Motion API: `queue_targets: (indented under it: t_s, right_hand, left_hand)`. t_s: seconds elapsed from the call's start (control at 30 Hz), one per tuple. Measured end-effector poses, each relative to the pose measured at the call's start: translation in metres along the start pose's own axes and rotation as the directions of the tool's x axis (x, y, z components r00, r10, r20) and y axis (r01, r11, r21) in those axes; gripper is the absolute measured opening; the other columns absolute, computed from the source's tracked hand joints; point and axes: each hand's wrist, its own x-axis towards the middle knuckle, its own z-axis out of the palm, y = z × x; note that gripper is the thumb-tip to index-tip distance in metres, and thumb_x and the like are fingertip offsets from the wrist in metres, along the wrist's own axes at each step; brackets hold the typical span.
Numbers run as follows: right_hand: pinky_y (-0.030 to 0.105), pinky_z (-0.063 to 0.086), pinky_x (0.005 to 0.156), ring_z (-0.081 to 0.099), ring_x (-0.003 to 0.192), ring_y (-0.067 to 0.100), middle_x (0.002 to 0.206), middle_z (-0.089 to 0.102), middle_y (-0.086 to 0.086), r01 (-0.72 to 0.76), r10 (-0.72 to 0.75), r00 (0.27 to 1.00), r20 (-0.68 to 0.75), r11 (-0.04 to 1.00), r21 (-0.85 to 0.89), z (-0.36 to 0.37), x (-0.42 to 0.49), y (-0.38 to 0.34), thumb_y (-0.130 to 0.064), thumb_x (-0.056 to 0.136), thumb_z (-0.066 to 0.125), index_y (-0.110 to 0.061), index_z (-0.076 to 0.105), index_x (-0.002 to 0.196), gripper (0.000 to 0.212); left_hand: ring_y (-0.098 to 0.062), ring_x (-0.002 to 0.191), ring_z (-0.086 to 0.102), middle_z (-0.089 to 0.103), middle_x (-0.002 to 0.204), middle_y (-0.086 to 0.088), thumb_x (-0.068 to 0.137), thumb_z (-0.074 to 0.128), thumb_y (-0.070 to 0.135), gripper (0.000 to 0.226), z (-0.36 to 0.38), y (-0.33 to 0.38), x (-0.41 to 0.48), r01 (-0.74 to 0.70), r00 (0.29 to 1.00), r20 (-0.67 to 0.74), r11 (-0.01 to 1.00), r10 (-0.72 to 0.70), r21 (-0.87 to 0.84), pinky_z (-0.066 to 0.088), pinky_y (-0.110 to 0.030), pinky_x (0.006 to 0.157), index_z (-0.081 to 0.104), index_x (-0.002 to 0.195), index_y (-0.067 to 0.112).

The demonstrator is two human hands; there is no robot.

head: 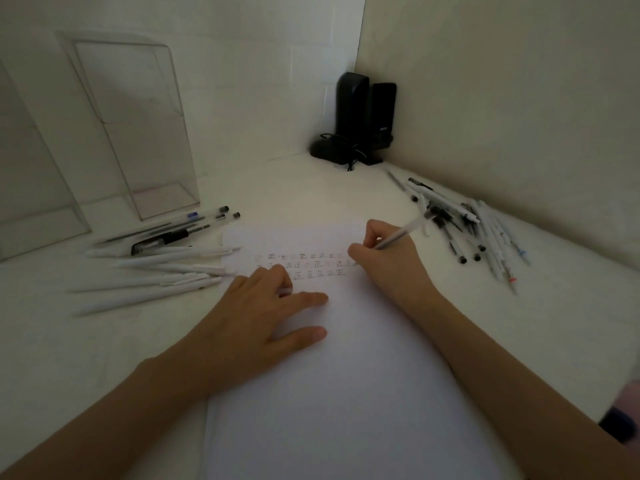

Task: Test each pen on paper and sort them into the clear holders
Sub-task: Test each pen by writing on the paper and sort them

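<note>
A white sheet of paper lies in front of me with three rows of small test marks near its top. My right hand grips a clear pen with its tip down on the paper at the right end of the rows. My left hand rests on the paper with fingers spread; a small clear cap-like piece shows under its fingers. Two clear holders stand at the back left. White and clear pens lie in rows left of the paper. A heap of pens lies at the right.
Two black speakers with a tangled cable stand in the far corner. White walls close in behind and on the right. The desk's right edge runs near a dark and pink object at the lower right.
</note>
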Motion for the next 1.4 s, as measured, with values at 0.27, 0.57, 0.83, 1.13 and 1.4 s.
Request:
queue_targets:
  t_s: [0.27, 0.57, 0.83, 1.13, 1.4]
  right_hand:
    - [0.020, 0.027, 0.039, 0.032, 0.035, 0.007, 0.048, 0.042, 0.010, 0.019, -0.020, 0.999, 0.036, 0.999, 0.028, 0.0040, -0.0001, 0.0027, -0.003, 0.076, 0.057, -0.005, 0.041, 0.062, 0.022]
    - [0.018, 0.020, 0.042, 0.025, 0.048, 0.009, 0.051, 0.028, -0.004, 0.062, -0.059, 0.997, 0.047, 0.996, -0.070, 0.0067, 0.0022, 0.0056, -0.004, 0.077, 0.054, -0.017, 0.029, 0.060, 0.033]
    - [0.015, 0.020, 0.040, 0.024, 0.048, 0.008, 0.053, 0.027, -0.001, 0.056, -0.054, 0.997, 0.048, 0.998, -0.042, 0.0057, 0.0015, 0.0040, -0.003, 0.076, 0.055, -0.014, 0.031, 0.061, 0.030]
    - [0.014, 0.021, 0.039, 0.026, 0.043, 0.007, 0.051, 0.029, -0.003, 0.066, -0.063, 0.997, 0.055, 0.996, -0.056, 0.0049, 0.0010, 0.0028, -0.003, 0.076, 0.056, -0.011, 0.036, 0.061, 0.027]
    - [0.016, 0.022, 0.040, 0.025, 0.045, 0.008, 0.050, 0.028, -0.004, 0.060, -0.055, 0.997, 0.060, 0.995, -0.084, 0.0059, 0.0000, 0.0017, -0.004, 0.075, 0.057, -0.015, 0.030, 0.058, 0.034]
  left_hand:
    - [-0.001, 0.077, 0.028, 0.036, 0.087, 0.010, 0.087, 0.025, 0.065, 0.050, 0.0030, -0.0017, 0.0017, 0.017, 1.000, -0.002, 0.999, -0.017, 0.030, 0.025, -0.012, 0.073, 0.055, 0.118, 0.040]
    - [0.000, 0.078, 0.028, 0.036, 0.087, 0.011, 0.086, 0.026, 0.064, 0.049, 0.0030, -0.0011, 0.0021, 0.038, 0.999, 0.014, 0.999, -0.039, 0.007, 0.025, -0.012, 0.074, 0.054, 0.119, 0.041]
    - [-0.002, 0.079, 0.029, 0.037, 0.086, 0.010, 0.086, 0.025, 0.064, 0.050, 0.0019, -0.0005, 0.0016, 0.044, 0.999, 0.020, 0.999, -0.044, 0.005, 0.024, -0.011, 0.072, 0.054, 0.120, 0.041]
    - [-0.001, 0.078, 0.030, 0.037, 0.086, 0.011, 0.085, 0.024, 0.064, 0.051, 0.0010, 0.0002, 0.0012, 0.051, 0.998, 0.029, 0.998, -0.051, -0.024, 0.023, -0.011, 0.072, 0.053, 0.121, 0.042]
    - [-0.001, 0.076, 0.032, 0.035, 0.086, 0.013, 0.085, 0.023, 0.065, 0.052, 0.0012, -0.0013, 0.0015, 0.041, 0.999, 0.024, 0.999, -0.040, -0.029, 0.022, -0.010, 0.071, 0.051, 0.122, 0.043]
